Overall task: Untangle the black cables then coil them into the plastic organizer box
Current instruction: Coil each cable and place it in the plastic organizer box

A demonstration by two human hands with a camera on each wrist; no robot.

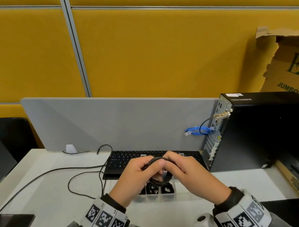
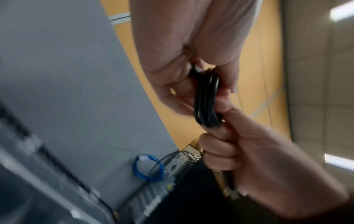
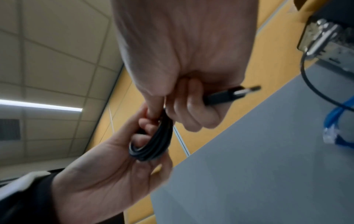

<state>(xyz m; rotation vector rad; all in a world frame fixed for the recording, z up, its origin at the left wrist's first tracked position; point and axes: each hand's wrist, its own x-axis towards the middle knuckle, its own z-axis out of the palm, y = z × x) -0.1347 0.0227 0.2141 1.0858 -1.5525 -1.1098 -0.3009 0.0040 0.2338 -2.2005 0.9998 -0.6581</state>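
A black cable wound into a small coil (image 1: 161, 179) is held up by both hands just above the clear plastic organizer box (image 1: 155, 197). My left hand (image 1: 147, 167) grips the coil's left side, fingers curled round the loops (image 2: 206, 98). My right hand (image 1: 171, 164) pinches the coil's other side (image 3: 153, 144), and the cable's USB plug (image 3: 229, 95) sticks out between its curled fingers. Two of the box's compartments hold coiled black cables (image 1: 151, 188). Another loose black cable (image 1: 40, 179) trails across the desk to the left.
A black keyboard (image 1: 120, 161) lies behind the box, in front of a grey divider (image 1: 118, 120). A black PC tower (image 1: 258, 129) stands on the right with a blue network cable (image 1: 196, 131) hanging at its back. A torn cardboard box (image 1: 292, 63) is behind it.
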